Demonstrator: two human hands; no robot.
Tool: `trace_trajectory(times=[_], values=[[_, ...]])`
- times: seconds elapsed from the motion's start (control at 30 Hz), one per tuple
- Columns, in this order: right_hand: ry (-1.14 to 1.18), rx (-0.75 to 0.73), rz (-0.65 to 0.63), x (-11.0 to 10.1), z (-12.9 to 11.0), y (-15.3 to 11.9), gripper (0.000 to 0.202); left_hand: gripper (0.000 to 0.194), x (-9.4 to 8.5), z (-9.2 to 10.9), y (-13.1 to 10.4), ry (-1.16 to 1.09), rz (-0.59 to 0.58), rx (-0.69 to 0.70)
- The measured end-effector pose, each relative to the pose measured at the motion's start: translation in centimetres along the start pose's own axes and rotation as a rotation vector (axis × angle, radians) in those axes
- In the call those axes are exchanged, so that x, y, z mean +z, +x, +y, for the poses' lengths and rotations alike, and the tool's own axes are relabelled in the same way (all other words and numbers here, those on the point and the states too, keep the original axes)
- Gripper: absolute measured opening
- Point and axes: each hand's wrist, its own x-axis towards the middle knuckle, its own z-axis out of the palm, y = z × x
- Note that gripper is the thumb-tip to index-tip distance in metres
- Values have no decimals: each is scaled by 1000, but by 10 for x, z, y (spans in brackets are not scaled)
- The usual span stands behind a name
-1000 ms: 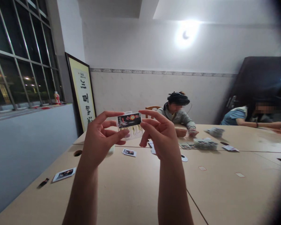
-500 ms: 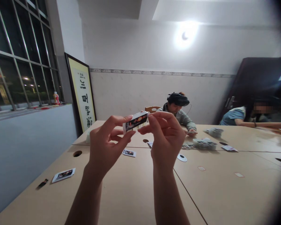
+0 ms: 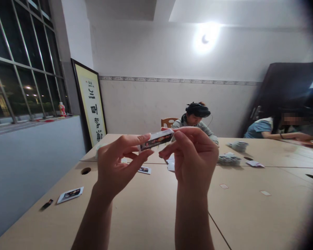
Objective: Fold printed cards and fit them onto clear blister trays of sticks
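Box point(image 3: 158, 140) of clear, whitish plastic, small, flat and oblong, with a black printed label, hung in the air between the two hands in the head view, above the pale wooden table point(image 3: 143, 211) and apart from its top. Its long axis ran crosswise from one hand to the other, sloping so that the right end was the higher. The narrow upper side and the labelled face both showed, the face strongly foreshortened.

The left hand point(image 3: 116, 165) gripped the left end between fingertips, index finger along the upper edge and thumb under the lower one. The right hand point(image 3: 197, 156) was at the opposite end, its thumb and index finger closed at the upper right corner; whether they pinched it firmly or only touched it, I could not tell. Neither hand was the nearer, for the box spanned the space between them.

Beneath and beyond the hands, a small white card with a dark label point(image 3: 145, 170) lay on the table, with folded white paper point(image 3: 171, 166) just beside the right wrist. Towards the table's left edge lay a white flat packet with a dark picture point(image 3: 71, 195) and a small black strip point(image 3: 46, 204). Stacked clear packs point(image 3: 229, 159) stood towards the far edge, on the right, near a seated person in grey point(image 3: 177, 123).
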Motion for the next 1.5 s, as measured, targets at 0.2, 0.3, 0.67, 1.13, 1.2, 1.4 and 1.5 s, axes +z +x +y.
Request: trace_trajectory(times=[0.2, 0.3, 0.67, 1.13, 1.2, 1.4, 1.5], values=[[-123, -130, -21, -6, -1, -1, 10, 38, -4, 5, 1, 24, -3, -23], [-154, -129, -42, -6, -5, -2, 12, 35, -4, 6, 0, 73, 16, -2], [-198, -159, -59, -7, -10, -2, 16, 38, -3, 14, 0, 145, 43, 98], [-143, -77, -104, -10, -14, -2, 16, 39, -8, 12, 0, 159, -32, 77], [-149, -79, -108, -11, -14, -1, 16, 37, -7, 12, 0, 147, 3, 68], [-128, -87, -127, -11, -15, 0, 15, 35, -2, 12, 0, 125, 29, 46], [-163, -73, -125, -10, -16, 0, 13, 38, -2, 13, 0, 105, 21, 39]])
